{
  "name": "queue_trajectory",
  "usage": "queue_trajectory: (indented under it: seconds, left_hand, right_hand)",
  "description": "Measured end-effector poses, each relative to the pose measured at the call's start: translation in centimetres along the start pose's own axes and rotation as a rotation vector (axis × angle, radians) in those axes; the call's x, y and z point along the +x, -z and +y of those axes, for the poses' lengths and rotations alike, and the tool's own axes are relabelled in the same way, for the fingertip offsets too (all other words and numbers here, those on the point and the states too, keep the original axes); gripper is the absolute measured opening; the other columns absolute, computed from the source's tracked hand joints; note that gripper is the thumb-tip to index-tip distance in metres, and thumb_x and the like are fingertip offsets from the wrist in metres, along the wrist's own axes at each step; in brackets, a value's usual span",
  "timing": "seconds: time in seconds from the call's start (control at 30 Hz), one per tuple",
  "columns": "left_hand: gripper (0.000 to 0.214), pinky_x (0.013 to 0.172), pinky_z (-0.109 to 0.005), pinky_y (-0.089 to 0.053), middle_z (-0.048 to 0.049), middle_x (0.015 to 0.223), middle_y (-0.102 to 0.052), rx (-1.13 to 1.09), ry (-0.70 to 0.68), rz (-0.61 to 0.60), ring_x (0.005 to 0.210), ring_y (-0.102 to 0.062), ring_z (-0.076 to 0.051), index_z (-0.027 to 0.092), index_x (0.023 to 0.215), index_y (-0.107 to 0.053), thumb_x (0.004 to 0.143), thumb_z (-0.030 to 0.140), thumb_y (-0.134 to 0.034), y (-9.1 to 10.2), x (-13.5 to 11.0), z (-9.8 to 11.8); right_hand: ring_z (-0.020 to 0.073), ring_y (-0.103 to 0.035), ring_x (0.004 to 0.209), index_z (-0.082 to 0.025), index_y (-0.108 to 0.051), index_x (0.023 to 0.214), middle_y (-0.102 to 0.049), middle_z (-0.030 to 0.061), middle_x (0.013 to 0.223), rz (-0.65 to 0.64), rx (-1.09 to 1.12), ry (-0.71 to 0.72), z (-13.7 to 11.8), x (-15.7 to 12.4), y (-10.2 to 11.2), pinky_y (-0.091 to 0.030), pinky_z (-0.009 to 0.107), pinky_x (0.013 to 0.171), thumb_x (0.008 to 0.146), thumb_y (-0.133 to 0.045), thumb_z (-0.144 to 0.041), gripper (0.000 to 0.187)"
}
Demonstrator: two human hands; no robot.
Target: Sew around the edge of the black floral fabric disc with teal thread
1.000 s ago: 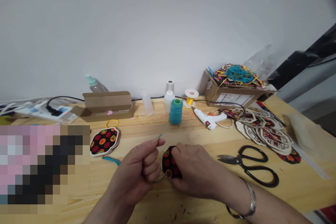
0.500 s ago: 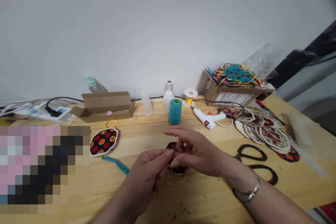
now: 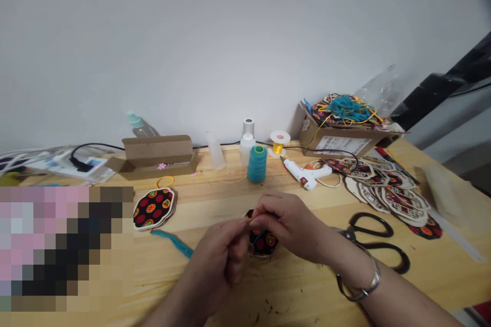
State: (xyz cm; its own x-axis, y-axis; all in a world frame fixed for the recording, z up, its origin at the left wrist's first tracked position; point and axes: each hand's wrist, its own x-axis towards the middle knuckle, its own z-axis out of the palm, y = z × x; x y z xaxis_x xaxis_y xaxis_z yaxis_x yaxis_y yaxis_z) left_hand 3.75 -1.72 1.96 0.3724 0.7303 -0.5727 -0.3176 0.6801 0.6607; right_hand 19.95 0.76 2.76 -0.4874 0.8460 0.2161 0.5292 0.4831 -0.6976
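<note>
Above the middle of the table my left hand [image 3: 222, 253] and my right hand [image 3: 286, 222] meet, fingertips touching and closed in a pinch. They grip a thin teal thread, mostly hidden by the fingers; a bit of it shows over the dark patterned fabric piece [image 3: 268, 242]. That piece has a pale edge and lies just below my hands, partly covered by them. Behind the hands stands a cone of teal thread [image 3: 257, 166]. Black-handled scissors [image 3: 351, 235] lie by my right wrist, their blades partly hidden.
Left of my hands lies a stack of patterned pieces [image 3: 154, 208] with a teal tassel [image 3: 172, 241]. A glue gun [image 3: 307, 172], a yellow cord spool [image 3: 279, 143] and an open carton [image 3: 159, 161] stand farther back. Ornament frames [image 3: 402, 199] and a full box [image 3: 341, 143] are on the right.
My right hand's fingers have folded from spread to a closed pinch against my left fingertips. The view has shifted slightly; the other things lie as before.
</note>
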Motion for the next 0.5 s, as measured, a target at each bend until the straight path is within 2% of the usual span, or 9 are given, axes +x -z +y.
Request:
queue_trajectory:
  seconds: [0.13, 0.3, 0.43, 0.5]
  left_hand:
    - [0.039, 0.033, -0.019, -0.009, 0.0095, 0.037, -0.028, 0.070, -0.092, -0.015, 0.032, -0.017, -0.003, 0.019, 0.048, -0.040, 0.072, 0.040, -0.062, 0.1, 0.1, -0.3]
    - [0.022, 0.034, -0.019, -0.009, 0.0101, 0.038, -0.031, 0.138, -0.146, -0.011, 0.033, -0.015, -0.004, 0.016, 0.063, -0.055, 0.077, 0.033, -0.059, 0.2, 0.3, -0.4]
    - [0.020, 0.034, -0.020, -0.008, 0.0117, 0.035, -0.027, 0.143, -0.150, 0.036, 0.032, -0.014, -0.004, 0.015, 0.076, -0.062, 0.079, 0.035, -0.056, 0.3, 0.6, -0.4]
    - [0.022, 0.034, -0.020, -0.008, 0.0120, 0.034, -0.027, 0.155, -0.159, 0.053, 0.032, -0.014, -0.004, 0.015, 0.080, -0.063, 0.078, 0.036, -0.057, 0.3, 0.7, -0.5]
  right_hand:
    - [0.0120, -0.051, 0.073, -0.016, -0.057, 0.077, -0.056, 0.0012, 0.078, -0.022, -0.067, -0.010, 0.0, 0.1, 0.1, -0.037, 0.023, 0.064, 0.086, -0.049, -0.018, 0.012]
    - [0.0131, -0.052, 0.074, -0.018, -0.054, 0.077, -0.056, 0.0017, 0.081, -0.021, -0.203, -0.033, -0.4, 0.6, 0.6, -0.041, 0.025, 0.066, 0.086, -0.044, -0.016, 0.014]
    - [0.0223, -0.051, 0.092, -0.021, -0.052, 0.095, -0.055, 0.0102, 0.101, 0.055, -0.365, -0.128, -0.9, -0.8, 2.9, -0.041, 0.035, 0.078, 0.087, -0.041, -0.017, 0.014]
    - [0.0249, -0.053, 0.091, -0.023, -0.051, 0.099, -0.055, 0.0116, 0.104, 0.037, -0.539, -0.227, -0.4, -2.9, 4.5, -0.041, 0.037, 0.075, 0.086, -0.041, -0.018, 0.018]
